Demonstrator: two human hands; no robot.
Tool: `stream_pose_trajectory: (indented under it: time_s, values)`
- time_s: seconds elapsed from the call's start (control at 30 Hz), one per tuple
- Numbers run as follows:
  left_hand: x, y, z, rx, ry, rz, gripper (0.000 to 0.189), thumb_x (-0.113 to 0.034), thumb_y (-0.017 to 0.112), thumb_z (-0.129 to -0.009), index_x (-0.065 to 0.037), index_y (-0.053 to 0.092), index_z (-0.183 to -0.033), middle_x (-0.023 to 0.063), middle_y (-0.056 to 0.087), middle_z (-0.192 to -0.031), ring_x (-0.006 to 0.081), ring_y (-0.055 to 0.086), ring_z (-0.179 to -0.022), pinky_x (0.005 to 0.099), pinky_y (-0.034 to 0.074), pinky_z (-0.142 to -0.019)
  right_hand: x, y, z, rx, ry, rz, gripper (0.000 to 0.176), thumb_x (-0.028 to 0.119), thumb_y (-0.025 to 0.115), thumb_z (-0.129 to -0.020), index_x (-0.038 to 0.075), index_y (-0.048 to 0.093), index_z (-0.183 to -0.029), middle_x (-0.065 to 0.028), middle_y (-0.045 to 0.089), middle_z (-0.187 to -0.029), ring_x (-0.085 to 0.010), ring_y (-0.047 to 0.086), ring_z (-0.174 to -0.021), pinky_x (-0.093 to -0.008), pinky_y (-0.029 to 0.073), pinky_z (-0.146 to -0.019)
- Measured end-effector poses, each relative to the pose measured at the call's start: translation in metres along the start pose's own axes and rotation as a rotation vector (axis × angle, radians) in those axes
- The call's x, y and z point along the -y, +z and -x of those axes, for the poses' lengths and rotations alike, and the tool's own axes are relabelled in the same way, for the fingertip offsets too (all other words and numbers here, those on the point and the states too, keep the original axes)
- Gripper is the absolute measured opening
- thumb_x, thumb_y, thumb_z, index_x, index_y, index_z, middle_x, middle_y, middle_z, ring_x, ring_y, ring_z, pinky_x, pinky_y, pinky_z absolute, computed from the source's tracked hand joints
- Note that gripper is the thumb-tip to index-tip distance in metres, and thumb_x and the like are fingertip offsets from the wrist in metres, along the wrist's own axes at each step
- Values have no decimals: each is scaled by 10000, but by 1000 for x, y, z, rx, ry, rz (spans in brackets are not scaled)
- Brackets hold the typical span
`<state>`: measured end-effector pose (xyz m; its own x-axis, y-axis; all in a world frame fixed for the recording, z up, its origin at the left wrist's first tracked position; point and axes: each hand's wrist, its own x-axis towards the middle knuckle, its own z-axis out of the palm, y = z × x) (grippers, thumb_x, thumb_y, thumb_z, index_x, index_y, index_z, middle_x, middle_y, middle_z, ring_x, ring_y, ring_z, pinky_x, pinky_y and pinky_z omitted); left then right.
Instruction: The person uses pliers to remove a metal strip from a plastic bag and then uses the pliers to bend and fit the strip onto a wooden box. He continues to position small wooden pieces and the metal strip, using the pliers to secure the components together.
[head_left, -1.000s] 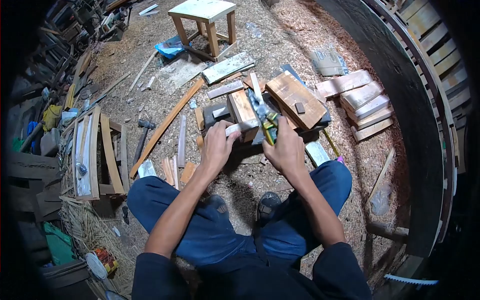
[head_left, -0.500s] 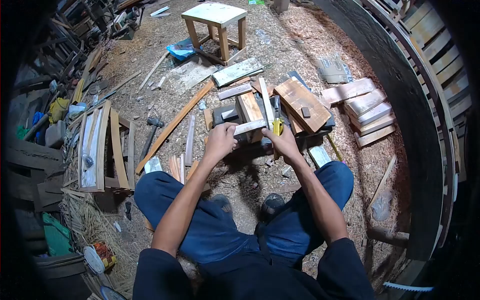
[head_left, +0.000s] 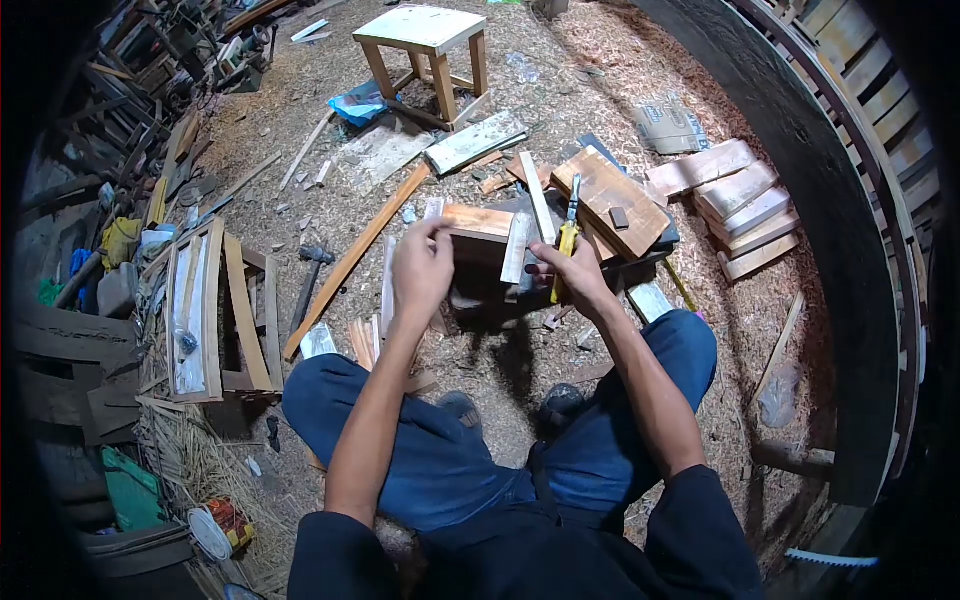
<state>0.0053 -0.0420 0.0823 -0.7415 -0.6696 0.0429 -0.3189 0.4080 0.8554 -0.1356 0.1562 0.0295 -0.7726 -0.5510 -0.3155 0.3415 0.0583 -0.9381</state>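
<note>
In my right hand [head_left: 572, 268] is a yellow-handled tool [head_left: 567, 240] with a slim metal end pointing up and away. A short pale wood strip [head_left: 515, 248] stands at the fingertips of that same hand, turned lengthwise. My left hand [head_left: 424, 265] has its fingers apart and slightly blurred, beside the left end of a wood block [head_left: 480, 221]. The block lies crosswise over a dark low support, mostly hidden. Behind the right hand, a long thin strip [head_left: 537, 195] leans beside a broad brown board [head_left: 612, 200] carrying a small dark block [head_left: 619, 217].
A small white-topped stool [head_left: 420, 28] stands ahead. Planks [head_left: 745, 205] are stacked to the right, before a dark curved beam [head_left: 800, 160]. A hammer [head_left: 316, 256] and long wood strip [head_left: 355, 265] lie left, near a wooden frame [head_left: 215, 310]. Shavings cover the floor.
My left hand has let go of the short strip and moved left. The strip has swung from crosswise to lengthwise at my right hand. The wood block has turned crosswise.
</note>
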Motion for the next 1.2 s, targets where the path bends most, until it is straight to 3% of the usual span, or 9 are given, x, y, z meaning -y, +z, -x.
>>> stream_pose_trajectory:
  time_s: [0.03,0.1,0.23,0.4,0.43,0.73,0.9,1.07,1.2]
  values:
    - [6,-3,-3,1,-5,-1,303,-169,587,-948,-23,691,-1192,206,710,-1008,364,682,-924,436,512,-887,1,1,1,22,1,17,342,162,801,-848,-14,593,-1057,-58,682,-872,-103,643,-660,-278,550,-559]
    - [24,-6,-9,-190,198,-375,346,-176,601,-950,-2,643,-1246,234,702,-1054,360,692,-932,424,525,-859,5,3,2,30,-26,66,333,157,803,-845,-11,592,-1042,-59,683,-870,-101,645,-667,-276,547,-564]
    - [44,-4,-14,-44,82,-397,405,-196,612,-956,15,593,-1302,236,708,-1060,357,708,-926,422,537,-838,6,7,2,13,-84,135,343,144,811,-836,-8,591,-1050,-68,686,-885,-101,651,-691,-268,544,-592]
    - [44,-14,-22,187,-173,227,442,-136,618,-981,60,519,-1365,182,739,-1011,240,729,-873,333,558,-813,13,8,0,-8,-124,30,357,111,795,-846,-37,590,-1098,-88,691,-932,-117,663,-723,-261,546,-611]
    - [44,-19,-27,292,-255,226,538,-195,684,-963,38,492,-1409,222,667,-1226,218,653,-1086,328,528,-889,15,8,0,-1,-94,-45,363,97,787,-851,-50,588,-1116,-95,693,-950,-123,668,-738,-261,548,-611]
    - [47,-16,-26,333,-217,416,515,-102,692,-935,2,426,-1364,136,669,-1095,172,630,-989,315,508,-855,13,-4,-8,-21,-248,91,433,50,776,-820,-56,587,-1195,-79,685,-1058,-106,644,-813,-269,549,-701]
    - [38,-16,-26,315,-187,358,462,-96,682,-943,-19,431,-1323,129,670,-1096,163,625,-978,308,500,-844,19,-6,-9,-9,-285,102,422,28,741,-812,-39,593,-1202,-93,689,-1147,-101,633,-788,-274,541,-725]
    - [47,-3,-22,263,-236,275,442,-123,682,-955,-17,435,-1305,118,681,-1063,151,628,-954,298,501,-820,18,-4,-9,33,-123,-6,464,34,741,-808,-42,559,-1228,-102,687,-1222,-100,625,-758,-272,537,-708]
    - [44,-4,-22,285,-184,145,488,-190,692,-960,12,434,-1321,121,691,-1050,141,643,-901,274,499,-775,14,-6,-14,15,-135,92,458,54,749,-807,-32,546,-1209,-84,685,-1244,-92,630,-774,-262,539,-686]
